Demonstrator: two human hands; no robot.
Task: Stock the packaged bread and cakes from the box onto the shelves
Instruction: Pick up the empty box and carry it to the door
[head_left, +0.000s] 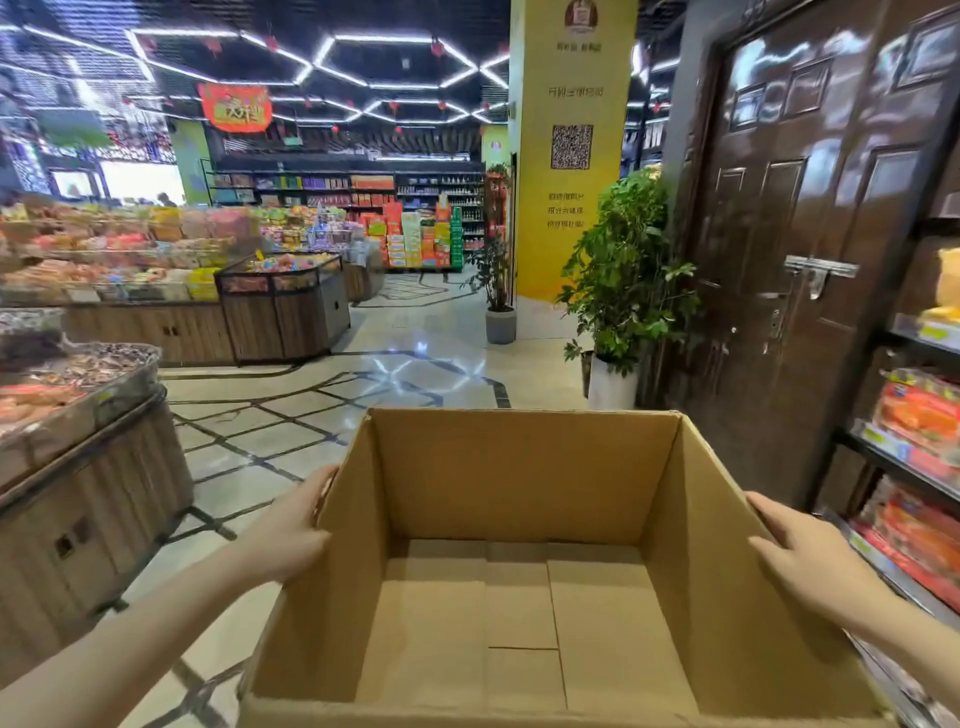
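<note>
Box (524, 525) held up in front, open top toward camera, inside bare: only the bottom flaps showing. No packages in it.

Left hand (291, 525) on the box's left wall, fingers wrapped around the upper edge near the far corner, thumb along the outside. Gripping the cardboard.

Right hand (810, 556) on the box's right wall, fingers laid over the top edge and curled down on it, palm against the outside. Also gripping. Both forearms bare, reaching in from the lower corners.

Shelves (904, 467) at far right, just beside the box's right side, dark metal with price strips on the front edges. Packaged bread and cakes (919, 415) already on them, red and orange wrappers on the middle and lower tiers, yellow packs higher up. Labels too blurred to read.

Dark brown door (810, 218) with a metal latch left of the shelves. Potted plant (623, 291) in a white pot beside the door; smaller plant (496, 280) in a grey pot further back against a yellow pillar (571, 156) with a QR code.

Wooden snack bins (83, 467) at left, heaped with loose wrapped goods. Glossy tiled floor (363, 374) with dark inlay lines between. Hexagonal strip lights overhead.
</note>
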